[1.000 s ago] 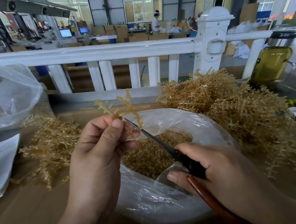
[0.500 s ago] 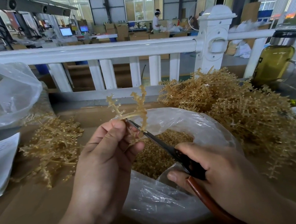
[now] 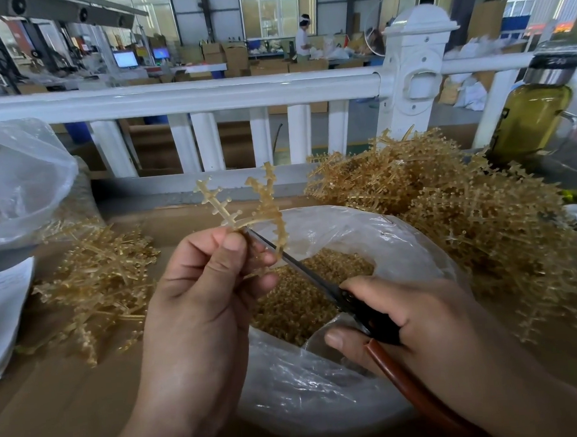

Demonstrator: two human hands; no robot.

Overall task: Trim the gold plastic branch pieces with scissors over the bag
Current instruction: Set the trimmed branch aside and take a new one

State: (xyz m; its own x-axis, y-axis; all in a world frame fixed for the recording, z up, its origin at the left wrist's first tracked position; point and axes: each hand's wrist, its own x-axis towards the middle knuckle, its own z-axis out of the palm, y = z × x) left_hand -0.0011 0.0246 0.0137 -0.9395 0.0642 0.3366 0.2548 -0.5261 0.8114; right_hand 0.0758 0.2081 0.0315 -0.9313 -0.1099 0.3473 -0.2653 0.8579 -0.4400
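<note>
Seen from the wearer's head, looking down at two bare hands at work over a brown table [image 3: 56,418].

Nearest, low on the right, the right grip [image 3: 421,318] has its fingers and thumb curled round the dark handles of a pair of scissors [image 3: 318,280]. A red-brown handle end runs back under the wrist. The blades slant up and away towards the left grip, and their tip meets the stem there. Whether the blades are apart cannot be told.

The left grip [image 3: 201,308], just left of it and a little farther out, pinches a gold plastic branch piece [image 3: 266,213] between thumb and fingertips. The piece stands up above the fingers, forked into two knobbly arms.

Under both grips sits a clear plastic bag [image 3: 308,396] with its mouth open. Small gold trimmed bits [image 3: 302,302] lie inside, below the blades.

Left of the left grip a loose pile of gold branches [image 3: 104,273] lies on the table. Farther left are a sheet of white paper [image 3: 2,310] and a second clear bag [image 3: 18,187].

Beyond the right grip rises a much larger heap of gold branches [image 3: 466,214]. Behind it stands a bottle [image 3: 531,119] of yellow-green liquid with a dark cap.

A white railing [image 3: 205,95] runs across behind the table. Past it is a workshop floor with cardboard boxes, lit screens and a person in white [image 3: 303,38] standing far off.
</note>
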